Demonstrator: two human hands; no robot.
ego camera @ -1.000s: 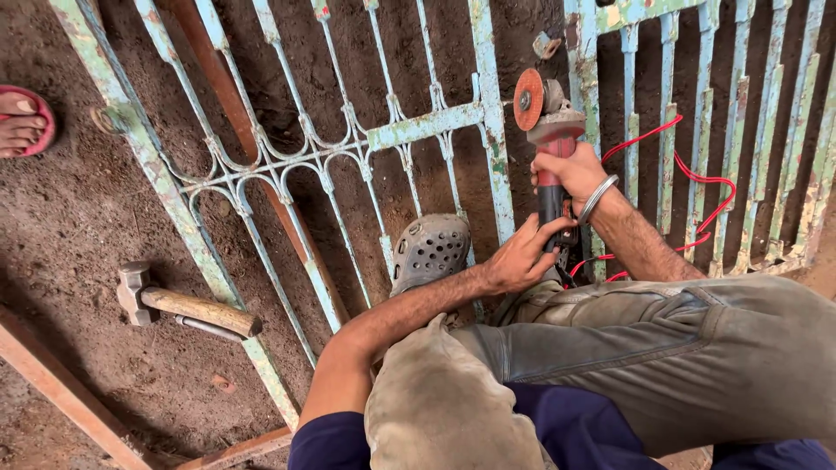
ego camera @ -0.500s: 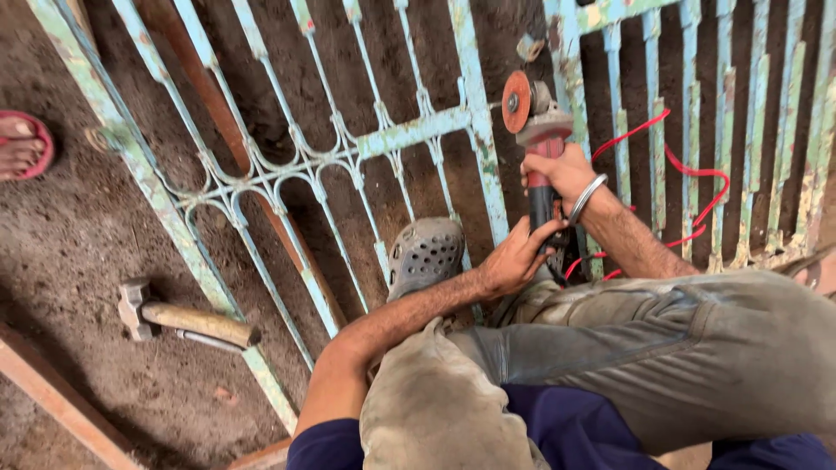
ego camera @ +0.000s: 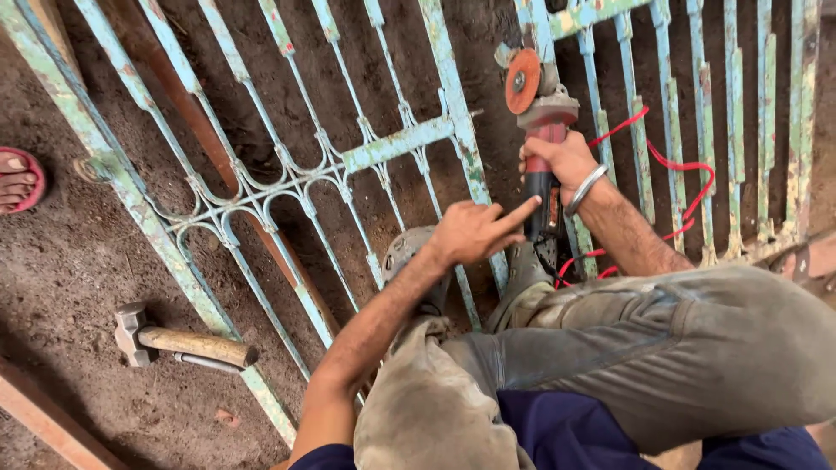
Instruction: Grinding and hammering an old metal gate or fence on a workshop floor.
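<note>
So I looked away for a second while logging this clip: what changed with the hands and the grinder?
The left hand moved from beside the knee toward the angle grinder, its forefinger now reaching the body. The right hand kept its grip on the grinder. The metal gate and hammer stayed put.

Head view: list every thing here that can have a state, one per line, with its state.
Angle grinder: held upright off the gate, disc on top; whether it spins cannot be told.
Right hand: gripped round the grinder's body.
Left hand: open, forefinger pointing at the grinder's handle.
Red cable: slack, looped over the bars.
Metal gate: lying flat on the soil, paint flaking, rusty.
Hammer: lying on the ground, untouched.
</note>
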